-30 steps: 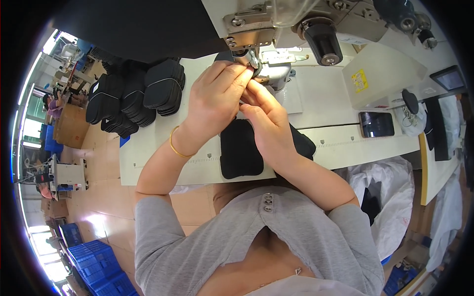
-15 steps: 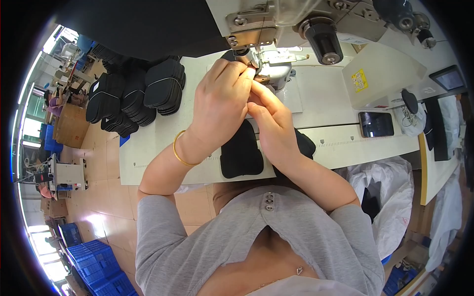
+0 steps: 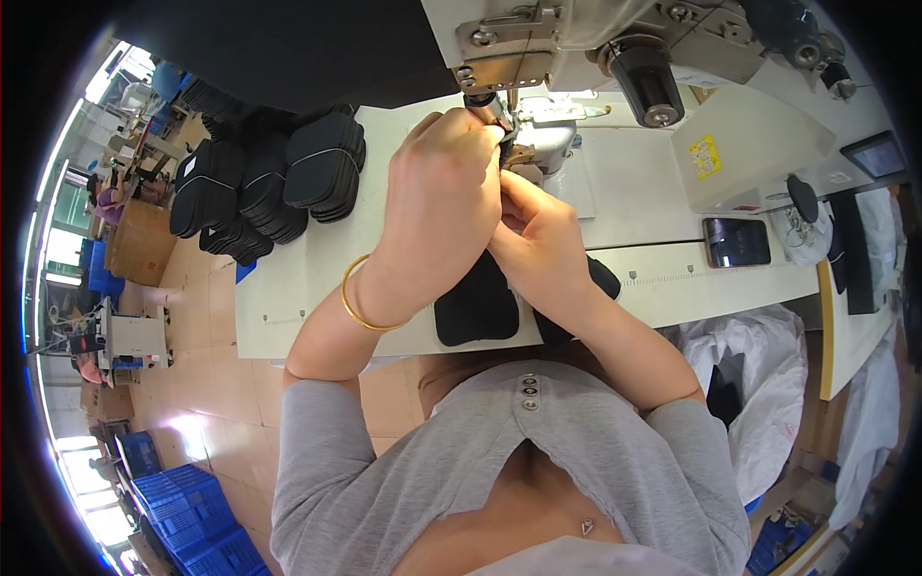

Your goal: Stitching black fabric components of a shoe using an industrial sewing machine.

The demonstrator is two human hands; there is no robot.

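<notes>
At the sewing machine point(image 3: 547, 154), both hands work close to the needle area. My left hand point(image 3: 442, 197), with a gold bangle at its wrist, is closed with bent fingers right beside the metal presser parts. Lower and to the right, my right hand point(image 3: 540, 245) is closed in a pinch, its fingertips close to the left hand. A narrow dark edge shows near the fingertips, but what the fingers hold is mostly hidden. Below the hands lies a flat black padded piece point(image 3: 477, 312) on the table, and another black piece point(image 3: 603, 276) is partly covered by my right wrist.
Banded stacks of black pieces point(image 3: 327, 163) stand at the left of the white table point(image 3: 384, 331). A phone point(image 3: 736, 242) lies on the right. White plastic bags point(image 3: 768, 374) hang below the right edge. Blue crates point(image 3: 192, 509) stand on the floor at lower left.
My right hand has slid slightly down and right, its fingers curling more. The left hand has turned a little and covers a dark patch seen before behind it. The view has shifted slightly.
</notes>
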